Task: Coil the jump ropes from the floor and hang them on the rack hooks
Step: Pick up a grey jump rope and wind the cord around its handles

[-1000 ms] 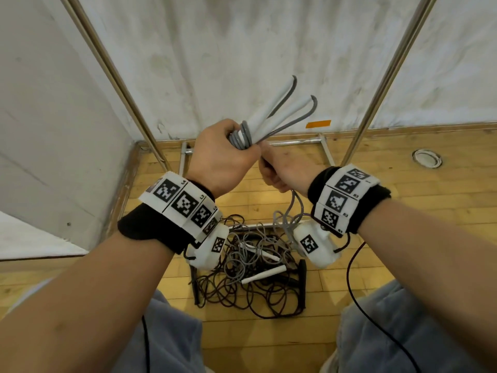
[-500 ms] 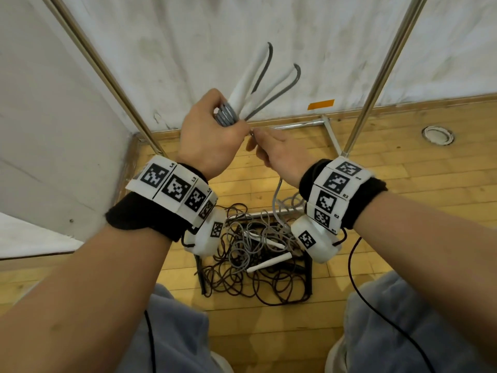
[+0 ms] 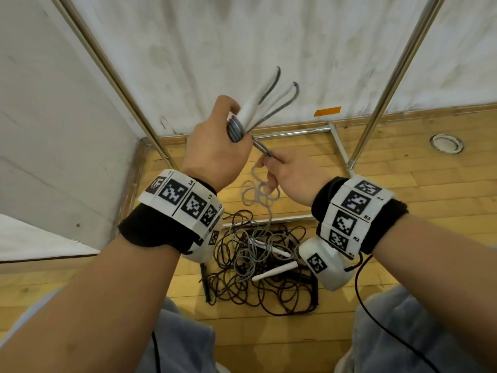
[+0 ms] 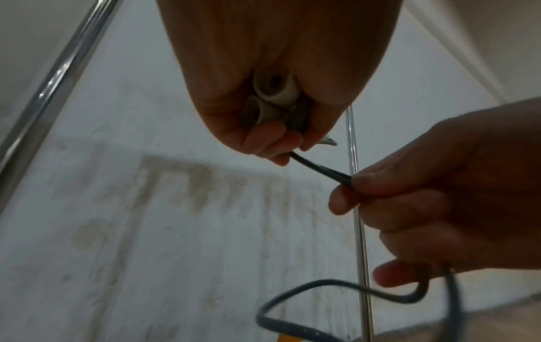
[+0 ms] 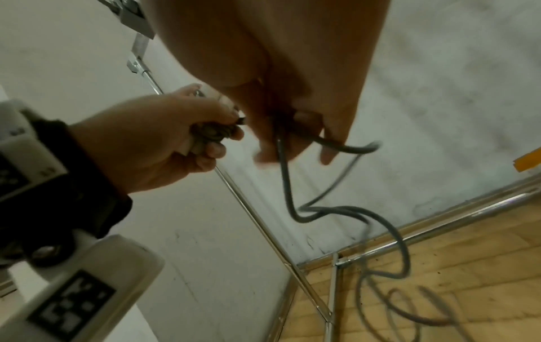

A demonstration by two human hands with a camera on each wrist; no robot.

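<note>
Left hand clamped on both white handles plus wound grey rope; right hand pinches the taut strand just beside it. Tail trails to floor pile. I judge the cord light, springy, kink-prone; grip near the wraps.

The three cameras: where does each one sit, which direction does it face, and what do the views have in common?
Head: worn on the head, facing forward and down at both forearms, left hand, right hand, rope pile on the floor.
Left wrist: under the left wrist, looking along the palm at white handles and the wall.
Right wrist: under the right wrist, looking along the fingers toward the wall and floor; the left wristband shows too.
Shared: all show both hands and the grey rope between them.
</note>
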